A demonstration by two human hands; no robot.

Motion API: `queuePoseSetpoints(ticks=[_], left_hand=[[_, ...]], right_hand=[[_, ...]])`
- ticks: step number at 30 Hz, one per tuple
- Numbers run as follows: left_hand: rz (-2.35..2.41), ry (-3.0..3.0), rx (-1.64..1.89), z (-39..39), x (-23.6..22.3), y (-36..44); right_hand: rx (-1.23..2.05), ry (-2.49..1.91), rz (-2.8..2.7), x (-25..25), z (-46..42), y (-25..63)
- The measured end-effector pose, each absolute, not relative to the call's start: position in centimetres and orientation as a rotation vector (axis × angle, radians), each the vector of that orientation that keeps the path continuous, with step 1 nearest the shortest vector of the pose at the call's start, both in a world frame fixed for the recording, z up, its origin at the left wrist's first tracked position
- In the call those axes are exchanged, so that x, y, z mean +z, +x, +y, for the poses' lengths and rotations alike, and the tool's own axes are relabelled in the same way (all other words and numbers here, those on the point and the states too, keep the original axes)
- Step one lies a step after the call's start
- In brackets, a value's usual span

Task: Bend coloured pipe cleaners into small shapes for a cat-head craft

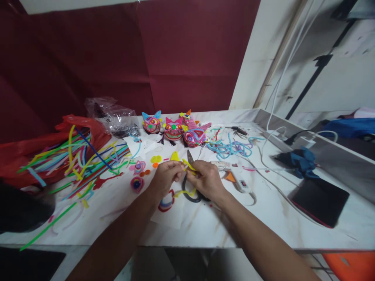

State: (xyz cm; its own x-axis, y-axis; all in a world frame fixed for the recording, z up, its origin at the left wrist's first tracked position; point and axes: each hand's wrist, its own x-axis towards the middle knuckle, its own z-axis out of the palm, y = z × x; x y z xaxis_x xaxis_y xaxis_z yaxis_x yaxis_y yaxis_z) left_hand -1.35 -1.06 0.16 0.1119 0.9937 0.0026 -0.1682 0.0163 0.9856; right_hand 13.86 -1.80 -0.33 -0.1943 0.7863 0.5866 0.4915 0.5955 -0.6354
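Note:
My left hand (168, 174) and my right hand (206, 177) meet over the middle of the table, fingers pinched close together. Between them is a short yellow pipe cleaner (189, 165), gripped at the right by my right hand and at its left end by my left fingertips. Black-handled scissors (190, 158) lie under my right hand, blades pointing away. Below my hands, a looped red, white and blue pipe-cleaner piece (166, 202) rests on paper, with a yellow strand beside it. A yellow fuzzy shape (175, 156) lies just beyond my fingers.
Several colourful animal heads (173, 130) stand at the back. Many pipe cleaners (84, 156) spill from a red bag (101, 132) at left. Blue strands (224, 148), a white-and-orange glue gun (242, 185), cables and a black flat object (320, 201) lie right.

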Motion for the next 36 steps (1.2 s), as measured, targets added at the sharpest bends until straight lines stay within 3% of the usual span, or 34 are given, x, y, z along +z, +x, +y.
queuePoseSetpoints(ticks=[6, 14, 20, 32, 36], left_hand=[[1.097, 1.382, 1.179, -1.0, 0.1, -1.9], [1.177, 1.599, 1.382, -0.7, 0.1, -2.3], [1.255, 1.47, 1.487, -0.1, 0.8, -2.8], [0.973, 1.161, 1.253, 0.0, 0.9, -3.1], [0.974, 1.173, 1.206, 0.0, 1.1, -3.4]], right_hand=[[0.715, -1.123, -1.816, -0.2, -1.4, 14.8], [0.843, -1.083, -1.758, -0.4, -1.1, 15.0], [0.888, -1.023, -1.663, -0.3, -0.1, 16.8], [0.942, -0.985, -1.669, 0.2, 0.3, 17.4], [0.768, -1.062, -1.735, 0.0, 0.3, 17.7]])
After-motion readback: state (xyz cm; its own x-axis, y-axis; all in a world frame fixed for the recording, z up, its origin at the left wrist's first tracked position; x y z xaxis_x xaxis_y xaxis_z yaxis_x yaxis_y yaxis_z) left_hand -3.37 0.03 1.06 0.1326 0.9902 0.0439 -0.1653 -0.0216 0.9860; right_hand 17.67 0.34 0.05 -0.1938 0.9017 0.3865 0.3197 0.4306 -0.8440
